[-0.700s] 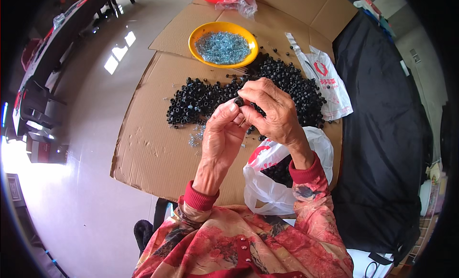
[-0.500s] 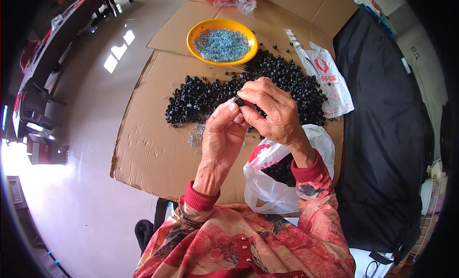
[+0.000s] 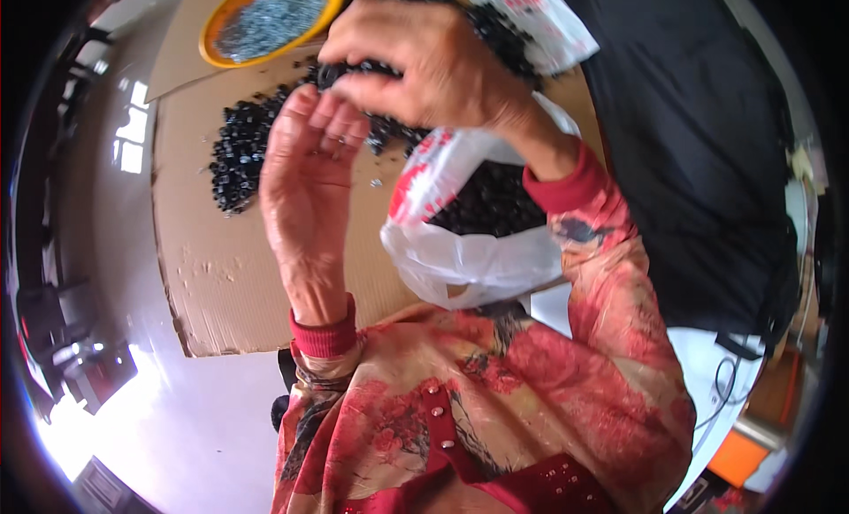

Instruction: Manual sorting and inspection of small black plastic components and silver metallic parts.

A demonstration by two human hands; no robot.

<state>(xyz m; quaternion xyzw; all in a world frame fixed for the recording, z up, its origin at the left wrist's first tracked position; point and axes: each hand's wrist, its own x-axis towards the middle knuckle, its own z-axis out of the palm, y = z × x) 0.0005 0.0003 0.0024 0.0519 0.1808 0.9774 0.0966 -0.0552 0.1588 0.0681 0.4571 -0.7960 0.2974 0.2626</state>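
My right hand pinches a small black round piece between thumb and fingertips, above the pile. Just below it my left hand is held palm up, fingers loosely stretched and its fingertips close to the piece. Tiny shiny specks show by the left fingers, too blurred to name. Behind both hands spreads a pile of black hollow round pieces on a cardboard sheet. Under my right wrist stands an open white plastic bag holding many more black pieces.
A yellow bowl of small clear bluish pieces sits at the far left. Another white bag lies flat at the far right. Black cloth hangs along the right side, and a shiny floor lies left of the cardboard.
The view has shifted, so the cardboard, bowl and bag appear higher and farther left. My left hand has loosened from the black piece, while my right hand keeps its pinch.
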